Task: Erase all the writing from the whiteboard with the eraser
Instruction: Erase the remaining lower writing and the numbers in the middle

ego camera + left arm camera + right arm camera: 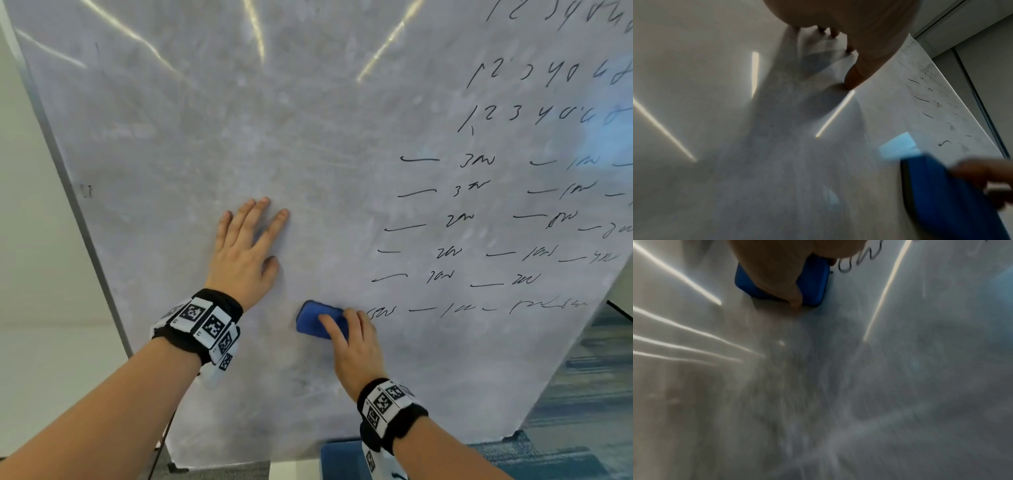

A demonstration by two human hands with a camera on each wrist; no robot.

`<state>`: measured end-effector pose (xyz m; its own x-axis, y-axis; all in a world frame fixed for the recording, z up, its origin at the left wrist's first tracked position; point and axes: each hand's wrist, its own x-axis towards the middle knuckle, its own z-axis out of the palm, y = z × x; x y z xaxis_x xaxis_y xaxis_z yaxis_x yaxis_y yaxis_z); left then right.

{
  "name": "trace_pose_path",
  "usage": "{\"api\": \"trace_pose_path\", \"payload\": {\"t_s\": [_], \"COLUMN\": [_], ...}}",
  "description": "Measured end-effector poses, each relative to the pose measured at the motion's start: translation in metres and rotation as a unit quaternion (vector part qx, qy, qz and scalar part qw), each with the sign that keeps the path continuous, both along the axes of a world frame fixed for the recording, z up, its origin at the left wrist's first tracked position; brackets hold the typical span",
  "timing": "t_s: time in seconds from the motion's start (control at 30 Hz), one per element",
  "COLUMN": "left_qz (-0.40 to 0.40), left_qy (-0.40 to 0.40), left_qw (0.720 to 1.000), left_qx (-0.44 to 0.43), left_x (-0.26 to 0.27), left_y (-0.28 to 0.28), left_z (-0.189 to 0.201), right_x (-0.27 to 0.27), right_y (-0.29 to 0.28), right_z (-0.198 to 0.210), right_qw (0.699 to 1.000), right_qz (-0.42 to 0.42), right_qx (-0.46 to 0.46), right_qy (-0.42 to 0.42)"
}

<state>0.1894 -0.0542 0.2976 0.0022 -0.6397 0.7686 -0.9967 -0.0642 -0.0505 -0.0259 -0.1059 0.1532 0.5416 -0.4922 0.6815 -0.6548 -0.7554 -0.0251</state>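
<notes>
Eraser (pixel 317 319), blue: flat on whiteboard (pixel 239 120), long axis crosswise, right end beside handwriting (pixel 496 222); right hand (pixel 356 346) grip grasping it. Left hand (pixel 245 253) flat, released.

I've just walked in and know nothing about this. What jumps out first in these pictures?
The blue eraser stands out, pressed to the whiteboard low in the middle under the right hand. To its right run rows of black writing, digits at the top and dashes with scribbles below, while the left half is wiped to a grey smear. There the left hand lies flat, fingers spread.
</notes>
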Motion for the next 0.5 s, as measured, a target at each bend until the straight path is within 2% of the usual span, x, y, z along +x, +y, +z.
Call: {"api": "trace_pose_path", "payload": {"t_s": [0.13,0.23,0.3,0.4,0.5], "left_qz": [0.027,0.039,0.04,0.04,0.049], "left_qy": [0.024,0.021,0.019,0.023,0.045], "left_qw": [0.999,0.998,0.999,0.998,0.997], "left_qx": [-0.04,-0.034,-0.03,-0.037,-0.036], "left_x": [0.01,0.012,0.013,0.014,0.017], "left_y": [0.003,0.002,0.003,0.003,0.004], "left_z": [0.007,0.013,0.015,0.015,0.013], "right_x": [0.022,0.036,0.045,0.058,0.055], "right_y": [-0.019,-0.03,-0.034,-0.026,-0.02], "right_z": [0.075,0.136,0.164,0.17,0.146], "right_qw": [0.996,0.99,0.984,0.984,0.993], "right_qz": [-0.022,-0.026,-0.045,-0.047,-0.009], "right_qx": [-0.048,-0.084,-0.08,-0.062,-0.092], "right_qy": [-0.077,-0.115,-0.15,-0.159,-0.074]}}
